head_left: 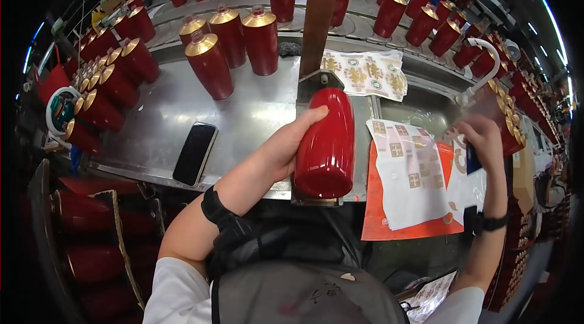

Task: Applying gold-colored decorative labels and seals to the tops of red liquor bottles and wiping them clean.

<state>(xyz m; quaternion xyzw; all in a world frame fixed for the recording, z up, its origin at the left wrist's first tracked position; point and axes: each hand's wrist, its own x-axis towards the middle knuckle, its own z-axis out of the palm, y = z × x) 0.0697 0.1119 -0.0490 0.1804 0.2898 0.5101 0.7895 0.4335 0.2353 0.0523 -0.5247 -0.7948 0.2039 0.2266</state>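
My left hand (285, 149) is closed round the side of a glossy dark red bottle (328, 151), thumb on top. The bottle lies tilted on a metal stand, its rounded base toward me; its neck end is hidden. My right hand (482, 137) is raised at the right over the sink edge, fingers bent and partly smeared by motion. A dark blue flat piece (473, 161) shows against its palm and seems held there. Below and left of this hand, a white decal sheet (410, 184) with gold and pink square prints lies on an orange-red sheet (372, 217).
A black phone (195, 154) lies on the metal worktop (152, 135). Red bottles with gold shoulders (210, 65) stand behind it, more at left. Another decal sheet (365, 72) lies beside a brown post (320, 14). A sink (420, 114) with a white faucet (486, 50) is at right.
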